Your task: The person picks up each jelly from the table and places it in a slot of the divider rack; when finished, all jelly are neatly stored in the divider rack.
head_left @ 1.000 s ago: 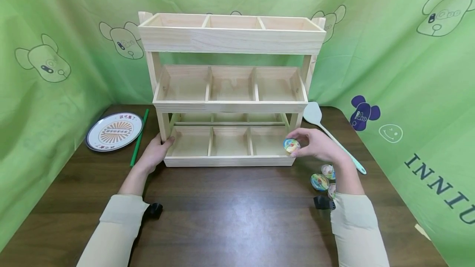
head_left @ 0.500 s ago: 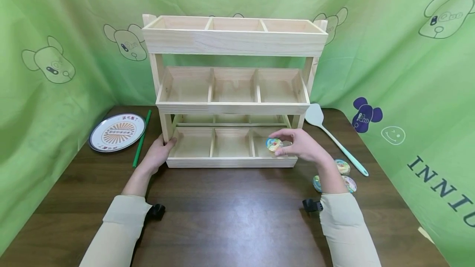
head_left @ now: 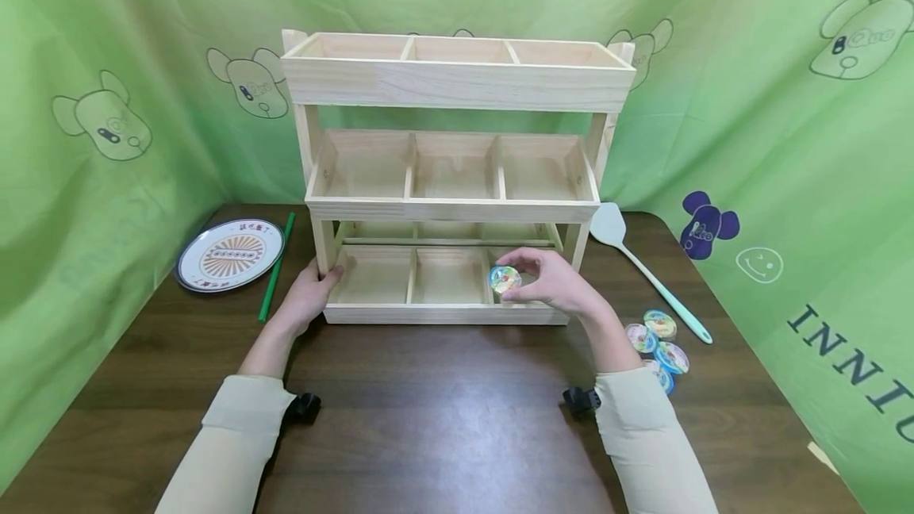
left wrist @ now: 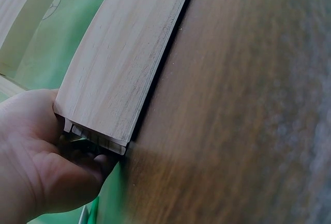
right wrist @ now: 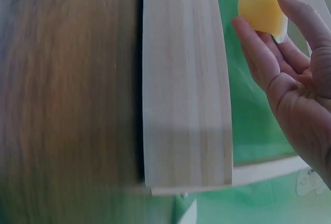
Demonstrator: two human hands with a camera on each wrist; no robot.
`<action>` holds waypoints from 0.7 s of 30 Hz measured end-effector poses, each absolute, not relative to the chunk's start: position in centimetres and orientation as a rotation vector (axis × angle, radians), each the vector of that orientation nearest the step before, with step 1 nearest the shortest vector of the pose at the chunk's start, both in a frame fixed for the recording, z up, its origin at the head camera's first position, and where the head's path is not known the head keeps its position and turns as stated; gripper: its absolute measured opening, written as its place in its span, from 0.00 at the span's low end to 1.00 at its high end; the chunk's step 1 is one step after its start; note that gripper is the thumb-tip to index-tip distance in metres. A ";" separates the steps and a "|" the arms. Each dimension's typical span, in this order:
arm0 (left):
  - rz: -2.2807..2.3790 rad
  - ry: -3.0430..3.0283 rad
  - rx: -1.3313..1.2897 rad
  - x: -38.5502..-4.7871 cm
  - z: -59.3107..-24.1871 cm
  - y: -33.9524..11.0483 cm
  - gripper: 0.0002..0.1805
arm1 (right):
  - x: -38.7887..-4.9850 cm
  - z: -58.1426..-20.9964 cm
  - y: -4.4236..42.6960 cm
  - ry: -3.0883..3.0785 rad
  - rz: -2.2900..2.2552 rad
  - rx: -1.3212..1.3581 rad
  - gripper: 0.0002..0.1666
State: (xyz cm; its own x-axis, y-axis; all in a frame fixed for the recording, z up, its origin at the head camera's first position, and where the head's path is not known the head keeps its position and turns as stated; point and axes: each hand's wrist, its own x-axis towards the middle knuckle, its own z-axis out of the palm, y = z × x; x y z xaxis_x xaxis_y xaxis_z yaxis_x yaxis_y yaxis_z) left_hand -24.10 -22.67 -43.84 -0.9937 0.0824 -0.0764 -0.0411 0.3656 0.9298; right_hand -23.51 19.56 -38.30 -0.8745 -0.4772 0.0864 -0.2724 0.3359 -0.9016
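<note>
In the head view my right hand (head_left: pixel 551 282) pinches a jelly cup (head_left: pixel 505 279) by its edge, with the printed lid facing the camera. It hovers over the bottom tier of a wooden rack (head_left: pixel 446 314), by the divider between the middle and right compartments. From the right wrist, the cup's yellow body (right wrist: pixel 258 12) shows between thumb and fingers, above the tier's front board (right wrist: pixel 186 79). My left hand (head_left: pixel 305 296) grips the bottom tier's left end, thumb over the side wall; in the left wrist view its fingers (left wrist: pixel 88 159) are partly hidden behind the board.
Several more jelly cups (head_left: pixel 671 357) lie on the table right of my right forearm. Behind them is a pale blue spatula (head_left: pixel 660 280). On the left are a white plate (head_left: pixel 230 255) and a green stick (head_left: pixel 275 272). A green printed curtain (head_left: pixel 714 133) encloses the table.
My right hand has carried the jelly cup leftward, from the rack's right end to the divider. The left hand keeps its grip. The view has shifted slightly.
</note>
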 end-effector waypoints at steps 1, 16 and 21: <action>1.705 2.506 0.038 -24.1 -43.8 -22.7 0.36 | -23.6 -38.4 19.2 2.396 -1.570 -0.684 0.31; 1.672 2.550 0.047 -23.8 -44.0 -22.5 0.35 | -24.7 -39.7 14.7 2.351 -1.603 -0.696 0.32; 1.666 2.559 0.057 -23.7 -43.8 -22.4 0.34 | -24.9 -39.8 13.1 2.358 -1.605 -0.676 0.30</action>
State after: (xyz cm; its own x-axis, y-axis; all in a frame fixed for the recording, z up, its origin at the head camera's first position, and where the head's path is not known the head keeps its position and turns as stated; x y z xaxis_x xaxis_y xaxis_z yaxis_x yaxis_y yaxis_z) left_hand -23.66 -22.41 -43.77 -0.9955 0.0790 -0.0527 -0.0162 0.4052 0.9141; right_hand -24.94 13.10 -39.77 -0.8727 -0.4813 0.0817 -0.2525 0.3018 -0.9193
